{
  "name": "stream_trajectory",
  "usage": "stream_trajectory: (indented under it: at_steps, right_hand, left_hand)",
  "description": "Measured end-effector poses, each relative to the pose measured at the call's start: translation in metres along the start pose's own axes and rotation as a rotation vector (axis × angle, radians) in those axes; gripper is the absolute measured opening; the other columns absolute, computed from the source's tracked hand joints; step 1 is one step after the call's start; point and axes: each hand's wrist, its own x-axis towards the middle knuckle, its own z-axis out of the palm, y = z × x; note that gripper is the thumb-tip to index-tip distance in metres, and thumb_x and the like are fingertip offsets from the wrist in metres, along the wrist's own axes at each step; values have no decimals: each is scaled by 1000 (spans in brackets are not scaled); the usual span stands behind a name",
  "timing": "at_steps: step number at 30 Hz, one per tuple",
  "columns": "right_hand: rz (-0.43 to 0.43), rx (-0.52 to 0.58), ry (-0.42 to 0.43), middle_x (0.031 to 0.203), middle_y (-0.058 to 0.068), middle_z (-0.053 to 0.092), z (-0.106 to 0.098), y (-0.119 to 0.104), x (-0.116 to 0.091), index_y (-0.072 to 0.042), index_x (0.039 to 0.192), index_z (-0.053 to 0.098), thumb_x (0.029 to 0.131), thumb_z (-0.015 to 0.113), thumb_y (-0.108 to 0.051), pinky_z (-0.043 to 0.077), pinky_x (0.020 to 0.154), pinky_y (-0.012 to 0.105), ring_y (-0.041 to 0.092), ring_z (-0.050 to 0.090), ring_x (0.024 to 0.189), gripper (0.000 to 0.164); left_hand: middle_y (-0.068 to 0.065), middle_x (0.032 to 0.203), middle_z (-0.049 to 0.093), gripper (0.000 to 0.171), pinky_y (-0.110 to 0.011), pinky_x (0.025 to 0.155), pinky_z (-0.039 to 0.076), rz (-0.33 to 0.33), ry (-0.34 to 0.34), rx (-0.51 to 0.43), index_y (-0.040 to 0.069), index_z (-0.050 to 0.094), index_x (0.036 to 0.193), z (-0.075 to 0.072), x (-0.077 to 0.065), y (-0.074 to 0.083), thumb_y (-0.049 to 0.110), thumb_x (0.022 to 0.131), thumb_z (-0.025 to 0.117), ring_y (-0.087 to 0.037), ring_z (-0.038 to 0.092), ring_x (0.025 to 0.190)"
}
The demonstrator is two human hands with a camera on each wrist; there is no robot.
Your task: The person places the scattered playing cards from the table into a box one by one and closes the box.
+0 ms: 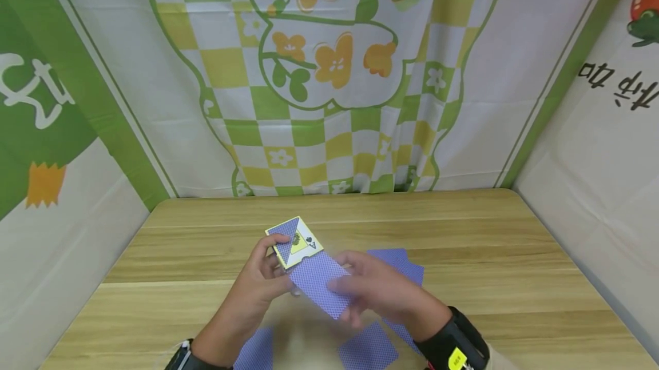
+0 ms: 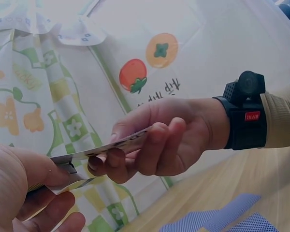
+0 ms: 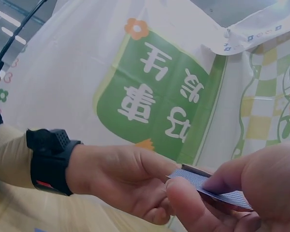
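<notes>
My left hand [image 1: 265, 275] grips a playing-card box [image 1: 310, 246], white and yellow with an ace of spades printed on it and a blue patterned corner. Between thumb and fingers, my right hand [image 1: 381, 290] pinches blue-backed playing cards [image 1: 316, 281] at the box's lower right end. The cards' upper end meets the box; whether it lies inside cannot be told from the head view. In the right wrist view, the blue card back [image 3: 195, 181] lies under the right thumb, close to the left hand [image 3: 121, 179]. How many cards are held is unclear.
Several blue-backed cards lie on the wooden table [image 1: 206, 233]: a spread group [image 1: 393, 258] behind the right hand, overlapping cards [image 1: 368, 350] at the near edge, and another card [image 1: 257, 353] by the left wrist. A checkered curtain [image 1: 319, 147] hangs behind the table.
</notes>
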Motion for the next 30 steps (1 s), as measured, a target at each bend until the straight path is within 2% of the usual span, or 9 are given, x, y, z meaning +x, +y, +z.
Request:
stream_trajectory:
  at_steps: [3,9,14,18,23,27,30]
  right_hand:
    - [-7,48,4,93,14,67,4,0,0,6,135,43,99,62,-14,56,54,26,14,67,61,46]
    - [-16,134,4,91,14,69,11,-1,1,4,132,41,98,62,-11,59,62,28,17,71,67,43]
    - [-47,186,29,100,18,71,14,-1,2,2,133,39,92,65,-2,60,80,34,22,73,86,48]
    - [-77,173,40,109,19,69,15,-1,3,0,135,37,89,68,0,59,84,36,24,71,93,56]
    - [-100,28,128,97,15,69,14,0,2,-2,134,40,93,71,-11,60,69,36,21,70,75,52]
    - [-140,-229,296,86,8,65,14,1,3,-6,120,50,94,72,-25,56,58,34,19,63,62,39]
    - [-158,-388,397,82,5,63,11,3,4,-10,108,56,94,73,-31,53,55,32,17,59,61,31]
  left_hand:
    - [-16,119,59,80,-30,73,55,-1,13,0,13,35,138,0,1,-1,-17,69,63,-25,65,97]
    - [-15,118,59,78,-29,72,56,23,9,1,11,33,139,2,-1,0,-16,71,62,-24,65,97]
    - [-16,119,60,78,-32,76,56,34,4,22,8,32,140,2,-1,-1,-15,73,63,-25,66,99]
    - [-17,120,61,76,-33,80,56,36,1,27,9,33,140,2,-2,-2,-13,75,65,-26,67,101]
    - [-17,119,60,72,-31,74,56,22,-19,22,12,35,137,3,-4,-1,-13,76,63,-26,66,100]
    - [-17,122,59,67,-32,79,56,-4,-81,35,10,34,137,5,-7,1,-8,82,69,-25,65,104]
    - [-18,126,58,67,-34,87,56,-30,-114,44,9,33,138,6,-8,2,-2,85,72,-25,65,109]
